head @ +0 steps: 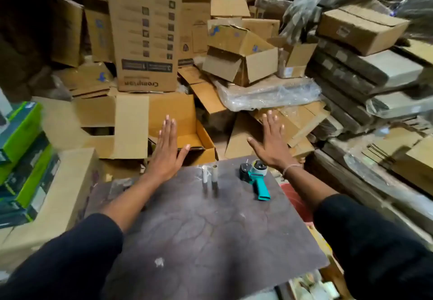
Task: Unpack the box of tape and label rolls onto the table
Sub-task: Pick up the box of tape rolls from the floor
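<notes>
We are holding left hand (166, 149) and right hand (271, 145) flat, fingers spread, gripping nothing, beyond table (210, 229) edge. Unpacking not begun; rolls' box unclear among cartons. Next: picking right box, likely open carton (194, 135).

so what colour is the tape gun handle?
Teal, with a black head; the tape gun lies on the table, clearest in the head view.

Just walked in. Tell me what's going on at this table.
A person stands at a dark table in a storeroom full of cardboard boxes. The left hand and the right hand are stretched out flat past the far edge, holding nothing. On the table lie a teal tape dispenser and two small grey tubes. No tape or label rolls are on the table.
</notes>
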Tool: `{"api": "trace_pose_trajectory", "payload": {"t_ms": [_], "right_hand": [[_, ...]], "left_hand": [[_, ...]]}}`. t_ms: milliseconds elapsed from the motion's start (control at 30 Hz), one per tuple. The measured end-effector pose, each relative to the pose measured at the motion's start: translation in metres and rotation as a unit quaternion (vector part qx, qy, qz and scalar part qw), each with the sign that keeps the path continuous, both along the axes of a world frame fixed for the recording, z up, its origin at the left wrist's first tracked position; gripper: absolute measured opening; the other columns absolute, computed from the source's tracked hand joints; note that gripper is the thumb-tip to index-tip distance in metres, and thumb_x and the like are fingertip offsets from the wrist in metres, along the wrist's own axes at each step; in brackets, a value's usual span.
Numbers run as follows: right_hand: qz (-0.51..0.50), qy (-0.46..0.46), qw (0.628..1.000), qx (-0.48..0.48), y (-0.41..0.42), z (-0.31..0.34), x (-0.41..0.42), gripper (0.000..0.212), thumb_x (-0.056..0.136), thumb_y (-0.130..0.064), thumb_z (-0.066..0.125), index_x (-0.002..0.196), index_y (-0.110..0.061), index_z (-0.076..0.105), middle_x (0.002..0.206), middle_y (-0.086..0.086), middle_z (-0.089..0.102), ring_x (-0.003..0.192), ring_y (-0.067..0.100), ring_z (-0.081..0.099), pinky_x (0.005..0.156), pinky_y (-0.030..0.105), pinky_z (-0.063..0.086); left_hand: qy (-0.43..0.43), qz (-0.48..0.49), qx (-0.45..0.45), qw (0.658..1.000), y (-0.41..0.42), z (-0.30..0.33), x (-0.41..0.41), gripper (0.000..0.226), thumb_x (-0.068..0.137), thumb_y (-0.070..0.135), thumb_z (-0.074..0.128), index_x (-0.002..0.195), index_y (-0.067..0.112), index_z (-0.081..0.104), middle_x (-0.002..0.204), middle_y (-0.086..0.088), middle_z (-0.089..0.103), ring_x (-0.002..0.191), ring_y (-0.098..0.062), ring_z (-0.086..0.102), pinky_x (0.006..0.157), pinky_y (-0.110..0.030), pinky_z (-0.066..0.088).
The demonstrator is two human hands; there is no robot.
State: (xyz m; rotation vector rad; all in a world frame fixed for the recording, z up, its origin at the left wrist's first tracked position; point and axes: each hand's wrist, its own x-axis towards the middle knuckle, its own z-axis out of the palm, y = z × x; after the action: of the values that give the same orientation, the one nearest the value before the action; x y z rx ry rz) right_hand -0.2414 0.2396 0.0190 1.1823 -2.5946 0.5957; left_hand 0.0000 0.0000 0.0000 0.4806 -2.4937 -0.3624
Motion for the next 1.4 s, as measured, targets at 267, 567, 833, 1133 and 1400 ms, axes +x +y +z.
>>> {"api": "trace_pose_trajectory", "payload": {"t_ms": [267, 567, 833, 1133, 1400], "right_hand": [[-0.064, -0.080, 0.993, 0.055, 0.138, -0.108, 0.003, 0.092, 0.094, -0.070, 0.030, 0.160, -0.012, 0.005, 0.168, 0.007, -0.007, 0.155, 0.026, -0.007, 0.125, 0.049, 0.000], [-0.096, -0.163, 0.977, 0.103, 0.327, -0.203, -0.022, 0.093, 0.092, -0.067, 0.032, 0.159, -0.007, 0.010, 0.168, 0.011, 0.001, 0.155, 0.032, 0.000, 0.123, 0.054, 0.008], [-0.106, -0.221, 0.960, 0.138, 0.447, -0.265, -0.048, 0.089, 0.095, -0.060, 0.042, 0.159, -0.008, 0.009, 0.168, 0.010, -0.003, 0.155, 0.031, -0.003, 0.123, 0.052, 0.004], [-0.119, -0.296, 0.929, 0.189, 0.515, -0.331, -0.100, 0.084, 0.099, -0.047, 0.047, 0.159, -0.006, 0.007, 0.167, 0.012, -0.006, 0.155, 0.033, -0.002, 0.125, 0.049, 0.012], [-0.124, -0.339, 0.904, 0.229, 0.533, -0.409, -0.159, 0.082, 0.099, -0.040, 0.050, 0.159, -0.006, 0.006, 0.168, 0.012, -0.006, 0.155, 0.032, -0.002, 0.124, 0.047, 0.016]], "left_hand": [[-0.084, -0.077, 0.081, 0.990, 0.133, -0.092, -0.049, 0.086, 0.103, 0.049, 0.038, 0.160, 0.011, -0.014, 0.168, -0.004, -0.025, 0.156, -0.018, -0.019, 0.128, -0.047, 0.004], [-0.153, -0.119, 0.160, 0.968, 0.332, -0.176, -0.095, 0.089, 0.097, 0.061, 0.026, 0.161, 0.010, -0.008, 0.170, -0.006, -0.013, 0.157, -0.017, -0.005, 0.128, -0.041, 0.012], [-0.174, -0.102, 0.196, 0.960, 0.481, -0.209, -0.121, 0.075, 0.103, 0.051, 0.037, 0.163, 0.018, 0.005, 0.167, -0.011, 0.024, 0.150, -0.029, 0.033, 0.121, -0.044, 0.029], [-0.312, -0.167, 0.223, 0.908, 0.541, -0.283, -0.165, 0.065, 0.106, 0.044, 0.041, 0.161, 0.019, 0.018, 0.128, -0.016, 0.066, 0.110, -0.040, 0.065, 0.084, -0.046, 0.054], [-0.392, -0.103, 0.337, 0.850, 0.542, -0.383, -0.222, 0.070, 0.101, 0.036, 0.049, 0.162, 0.023, 0.016, 0.142, -0.020, 0.057, 0.126, -0.039, 0.058, 0.103, -0.043, 0.048]]}}
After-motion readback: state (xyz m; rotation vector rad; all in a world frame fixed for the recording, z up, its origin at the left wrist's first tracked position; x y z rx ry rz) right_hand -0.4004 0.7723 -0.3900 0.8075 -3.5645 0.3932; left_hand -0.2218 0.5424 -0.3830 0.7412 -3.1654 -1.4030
